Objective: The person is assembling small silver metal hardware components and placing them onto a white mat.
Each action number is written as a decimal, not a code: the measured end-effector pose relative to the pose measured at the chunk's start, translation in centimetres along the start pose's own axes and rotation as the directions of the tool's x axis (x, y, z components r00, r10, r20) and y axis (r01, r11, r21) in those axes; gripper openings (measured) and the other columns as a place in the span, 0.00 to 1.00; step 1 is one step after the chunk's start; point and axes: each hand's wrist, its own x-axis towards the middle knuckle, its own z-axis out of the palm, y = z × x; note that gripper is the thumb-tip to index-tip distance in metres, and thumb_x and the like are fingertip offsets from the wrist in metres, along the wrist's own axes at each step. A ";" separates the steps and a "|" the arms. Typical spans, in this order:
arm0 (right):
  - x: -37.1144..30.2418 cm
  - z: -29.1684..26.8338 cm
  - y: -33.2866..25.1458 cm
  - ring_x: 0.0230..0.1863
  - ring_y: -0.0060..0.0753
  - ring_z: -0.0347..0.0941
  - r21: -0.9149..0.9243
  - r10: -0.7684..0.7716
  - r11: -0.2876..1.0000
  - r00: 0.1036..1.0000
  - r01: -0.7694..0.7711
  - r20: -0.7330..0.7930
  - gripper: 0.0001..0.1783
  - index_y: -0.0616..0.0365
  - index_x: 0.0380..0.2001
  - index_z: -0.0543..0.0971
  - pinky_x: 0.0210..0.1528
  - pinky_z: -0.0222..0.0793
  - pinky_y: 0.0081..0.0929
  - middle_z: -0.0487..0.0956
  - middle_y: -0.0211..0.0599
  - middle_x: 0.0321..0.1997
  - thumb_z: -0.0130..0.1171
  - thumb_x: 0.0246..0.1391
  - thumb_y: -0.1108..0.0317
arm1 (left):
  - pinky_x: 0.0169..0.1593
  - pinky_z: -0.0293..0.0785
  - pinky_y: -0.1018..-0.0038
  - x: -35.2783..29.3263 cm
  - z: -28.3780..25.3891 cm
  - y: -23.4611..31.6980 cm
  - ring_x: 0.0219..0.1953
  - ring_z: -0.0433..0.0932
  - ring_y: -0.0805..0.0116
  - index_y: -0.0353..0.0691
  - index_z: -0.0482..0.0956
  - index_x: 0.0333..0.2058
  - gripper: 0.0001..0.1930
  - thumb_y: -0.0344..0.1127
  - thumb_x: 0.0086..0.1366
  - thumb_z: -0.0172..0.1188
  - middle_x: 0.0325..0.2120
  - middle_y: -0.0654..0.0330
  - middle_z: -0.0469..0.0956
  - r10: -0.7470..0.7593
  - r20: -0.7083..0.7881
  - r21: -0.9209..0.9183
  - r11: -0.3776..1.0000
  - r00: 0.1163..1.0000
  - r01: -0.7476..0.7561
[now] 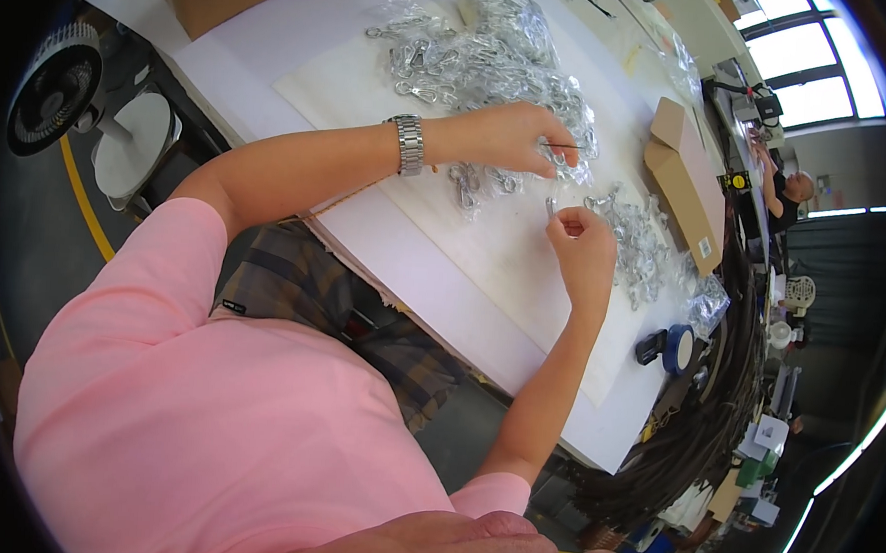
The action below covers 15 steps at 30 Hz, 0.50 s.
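Observation:
My left hand (515, 138), with a metal-band watch at the wrist, reaches over the white worktable (409, 265). Its fingers are closed on a thin dark needle-like rod (564, 146). Just nearer to me, my right hand (585, 249) pinches a small silver metal clasp (551, 207) between thumb and fingertips. Beyond my left hand lies a heap of silver clasps in clear plastic bags (484, 63). A second pile of loose-looking silver clasps (637, 242) spreads to the right of my right hand. Finer detail of the clasp is too small to make out.
An open brown cardboard box (686, 184) lies right of the piles. Near the table's right edge sit a roll of blue tape (678, 349) and a black object (650, 347). Dark cords (700, 430) bundle beyond. A fan (57, 91) stands left; another person (788, 194) works far right.

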 end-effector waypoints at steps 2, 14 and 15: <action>0.4 -0.9 0.5 0.33 0.29 0.78 0.258 0.040 0.964 0.996 -0.060 0.081 0.08 0.60 0.33 0.83 0.40 0.72 0.27 0.82 0.33 0.29 0.63 0.55 0.67 | 0.42 0.75 0.69 -0.4 0.8 0.4 0.34 0.79 0.68 0.41 0.87 0.41 0.11 0.36 0.61 0.66 0.35 0.57 0.85 0.246 -0.053 0.060 0.968 0.968 -0.242; 0.7 -1.1 0.6 0.33 0.20 0.77 0.897 -0.038 0.374 0.962 -0.236 0.269 0.15 0.63 0.43 0.81 0.39 0.73 0.20 0.83 0.33 0.35 0.61 0.66 0.59 | 0.25 0.66 0.74 -0.9 0.2 3.2 0.19 0.71 0.79 0.38 0.85 0.24 0.17 0.44 0.65 0.62 0.18 0.65 0.81 -0.237 0.089 -0.201 0.947 0.967 0.250; 0.9 -0.4 1.2 0.32 0.20 0.77 0.884 0.005 0.447 0.989 -0.135 0.149 0.14 0.63 0.43 0.81 0.38 0.73 0.19 0.83 0.33 0.34 0.62 0.65 0.61 | 0.25 0.66 0.74 -0.8 0.3 2.9 0.19 0.71 0.79 0.38 0.85 0.24 0.17 0.44 0.65 0.62 0.18 0.65 0.81 -0.237 0.085 -0.200 0.948 0.968 0.249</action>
